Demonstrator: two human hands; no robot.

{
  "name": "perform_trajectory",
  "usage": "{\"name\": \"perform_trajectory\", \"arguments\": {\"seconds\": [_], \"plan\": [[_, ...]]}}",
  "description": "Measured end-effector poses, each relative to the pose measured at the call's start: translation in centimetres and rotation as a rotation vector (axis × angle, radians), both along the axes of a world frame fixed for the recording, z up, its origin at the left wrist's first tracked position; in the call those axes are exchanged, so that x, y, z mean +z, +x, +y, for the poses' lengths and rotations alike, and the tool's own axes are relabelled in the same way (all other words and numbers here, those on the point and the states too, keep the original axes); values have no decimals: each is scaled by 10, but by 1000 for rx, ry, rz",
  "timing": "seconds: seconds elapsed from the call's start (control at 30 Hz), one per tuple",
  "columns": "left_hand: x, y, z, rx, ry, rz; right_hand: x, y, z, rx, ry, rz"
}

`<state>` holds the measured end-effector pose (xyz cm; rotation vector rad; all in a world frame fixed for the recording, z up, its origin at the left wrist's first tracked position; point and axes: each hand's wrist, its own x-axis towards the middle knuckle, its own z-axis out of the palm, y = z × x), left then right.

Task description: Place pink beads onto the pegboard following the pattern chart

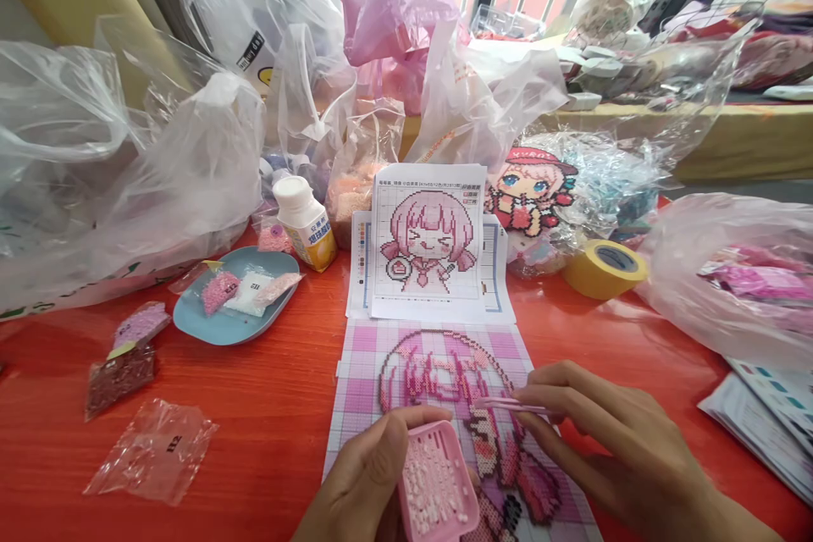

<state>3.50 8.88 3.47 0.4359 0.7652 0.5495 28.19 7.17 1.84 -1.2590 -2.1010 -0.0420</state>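
My left hand (374, 474) is closed around a small pink tray (438, 478) holding pale beads, low over the pegboard. Between the thumb and fingers of my right hand (597, 432) are pink tweezers (508, 404), their tips over the bead picture. That picture (445, 356), a figure in pink, brown and black beads, lies on a pink-and-white checked board (359, 368), its lower part partly hidden by my left hand and the tray. Behind the board stands a printed pattern sheet (432, 237) of a pink-haired figure.
A blue plate (190, 318) with bead bags and a white bottle (298, 203) stand at left. An empty bag marked H2 (156, 453) lies front left. Yellow tape (606, 269) and papers (762, 432) are at right. Plastic bags (190, 161) crowd the back.
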Motion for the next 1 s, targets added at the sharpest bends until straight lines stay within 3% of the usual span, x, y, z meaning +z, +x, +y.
{"name": "perform_trajectory", "arguments": {"seconds": [0.37,1.0], "plan": [[4,0,1,-10,57,126,-6,3,3,64,-34,-50],[12,2,2,-31,60,250,-10,5,3,49,-58,-70]]}}
